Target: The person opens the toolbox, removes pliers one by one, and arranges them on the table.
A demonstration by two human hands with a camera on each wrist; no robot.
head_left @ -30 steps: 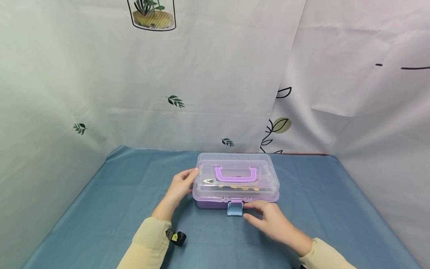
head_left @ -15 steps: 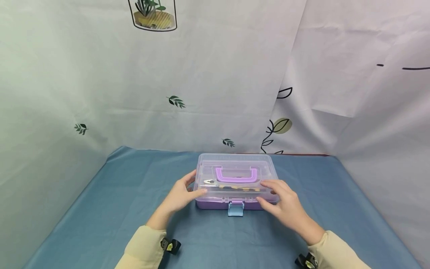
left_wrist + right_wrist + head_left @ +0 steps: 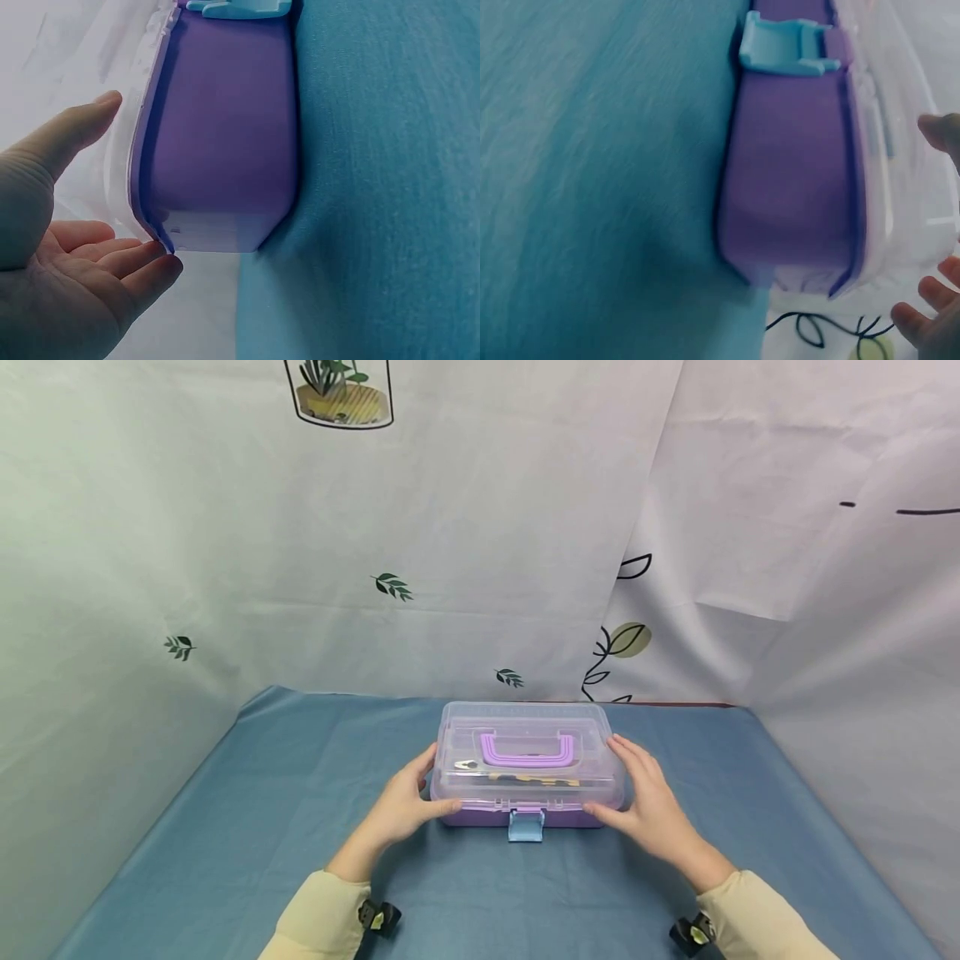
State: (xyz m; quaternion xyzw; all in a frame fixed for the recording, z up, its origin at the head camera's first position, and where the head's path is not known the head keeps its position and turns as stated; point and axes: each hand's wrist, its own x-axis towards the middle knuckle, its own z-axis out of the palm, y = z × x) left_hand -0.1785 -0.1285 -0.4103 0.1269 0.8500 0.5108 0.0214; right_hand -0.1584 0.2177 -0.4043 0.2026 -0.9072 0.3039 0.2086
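Note:
A lidded storage box with a purple base (image 3: 480,818) and clear lid (image 3: 525,717) sits on the blue cloth, a purple handle (image 3: 527,762) folded flat on top. The light-blue front latch (image 3: 526,828) hangs down, and the lid lies down over the base. My left hand (image 3: 397,806) grips the lid's left front corner, fingertips right at the rim (image 3: 161,244), thumb along the front. My right hand (image 3: 652,810) spans the right end, fingers straight beside the lid, thumb at the front edge. Through the lid show a small silvery piece (image 3: 466,765) and a yellow-and-black strip (image 3: 534,780).
The blue cloth (image 3: 262,827) covers the table around the box. Pale hanging sheets (image 3: 465,510) with printed leaves stand behind and at both sides; the box is close to the back edge. A black strap with a camera is worn on each wrist.
My right hand has left the lowered latch and moved up and across to the right end. My left thumb has shifted onto the front edge. The box has stayed in place.

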